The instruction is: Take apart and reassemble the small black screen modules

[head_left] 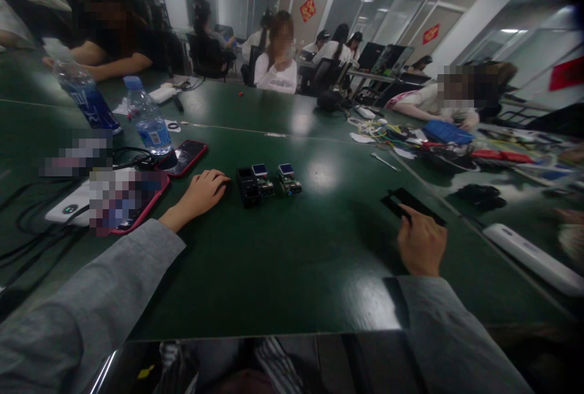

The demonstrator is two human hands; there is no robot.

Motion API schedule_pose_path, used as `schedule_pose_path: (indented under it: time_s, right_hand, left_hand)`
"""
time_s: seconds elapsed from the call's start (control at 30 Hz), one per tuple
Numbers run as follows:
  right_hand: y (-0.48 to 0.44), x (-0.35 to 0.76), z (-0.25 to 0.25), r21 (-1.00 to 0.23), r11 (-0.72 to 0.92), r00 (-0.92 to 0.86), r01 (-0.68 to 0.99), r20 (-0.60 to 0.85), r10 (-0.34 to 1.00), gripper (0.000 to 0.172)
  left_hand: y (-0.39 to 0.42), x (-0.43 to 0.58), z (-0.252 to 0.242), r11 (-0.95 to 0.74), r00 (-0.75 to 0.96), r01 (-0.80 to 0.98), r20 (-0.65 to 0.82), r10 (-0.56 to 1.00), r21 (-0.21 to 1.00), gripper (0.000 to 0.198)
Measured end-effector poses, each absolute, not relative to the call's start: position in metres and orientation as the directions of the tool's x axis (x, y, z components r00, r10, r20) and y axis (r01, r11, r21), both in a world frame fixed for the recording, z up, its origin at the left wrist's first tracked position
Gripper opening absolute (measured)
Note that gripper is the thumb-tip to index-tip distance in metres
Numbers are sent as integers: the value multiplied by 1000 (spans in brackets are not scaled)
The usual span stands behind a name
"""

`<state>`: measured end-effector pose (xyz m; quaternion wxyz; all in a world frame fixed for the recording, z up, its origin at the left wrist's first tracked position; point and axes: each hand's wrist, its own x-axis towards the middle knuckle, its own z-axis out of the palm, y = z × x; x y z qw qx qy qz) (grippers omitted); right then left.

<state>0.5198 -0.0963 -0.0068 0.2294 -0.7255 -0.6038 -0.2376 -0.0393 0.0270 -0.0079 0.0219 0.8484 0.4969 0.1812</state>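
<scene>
My left hand [204, 192] rests palm down on the green table, fingers stretched out and holding nothing. Just right of its fingertips stands a small black open case [249, 187]. Close against the case is a circuit board with a small screen [260, 170], and a second similar board [289, 180] lies a little apart to the right. My right hand [422, 241] has its fingers curled at the near edge of a flat black panel [422, 207] with a rectangular cutout. The index finger reaches onto the panel; the thumb is hidden.
At left are a clear water bottle [148, 117], a blue-labelled bottle [86, 93], a red-edged phone [185, 158], another phone [141, 202] and a white power bank [68, 208] with cables. At right lie a long white device [531, 257], tangled wires [381, 129] and a blue pouch [448, 132]. People sit around.
</scene>
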Motion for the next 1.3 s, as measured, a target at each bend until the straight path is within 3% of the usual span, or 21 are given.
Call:
schedule_pose_path:
  time_s: [0.1, 0.2, 0.3, 0.4, 0.83, 1.03, 1.3]
  right_hand:
    - [-91, 511, -7, 1, -122, 83, 993, 730, 678, 37]
    - [-81, 505, -13, 149, -47, -100, 988, 834, 542, 26]
    - [-73, 501, -18, 248, -7, -218, 969, 862, 459, 19]
    - [-71, 500, -19, 269, 9, -244, 963, 859, 449, 19]
    - [-78, 496, -17, 8, -47, 25, 999, 759, 651, 31]
    - [-77, 496, -16, -3, -94, 66, 996, 727, 683, 43]
    - [-79, 506, -22, 1, -274, 218, 962, 603, 768, 48]
  left_hand:
    - [27, -40, -9, -507, 444, 837, 286, 849, 208, 36]
    - [28, -40, -10, -503, 443, 841, 279, 852, 201, 36]
    - [29, -39, -10, -498, 442, 846, 272, 855, 190, 37]
    - [29, -39, -10, -499, 445, 847, 267, 855, 184, 37]
    - [29, -39, -9, -494, 441, 847, 259, 859, 196, 37]
    - [29, -39, -10, -494, 442, 849, 260, 859, 190, 37]
    - [31, -40, -14, -504, 446, 844, 285, 849, 182, 36]
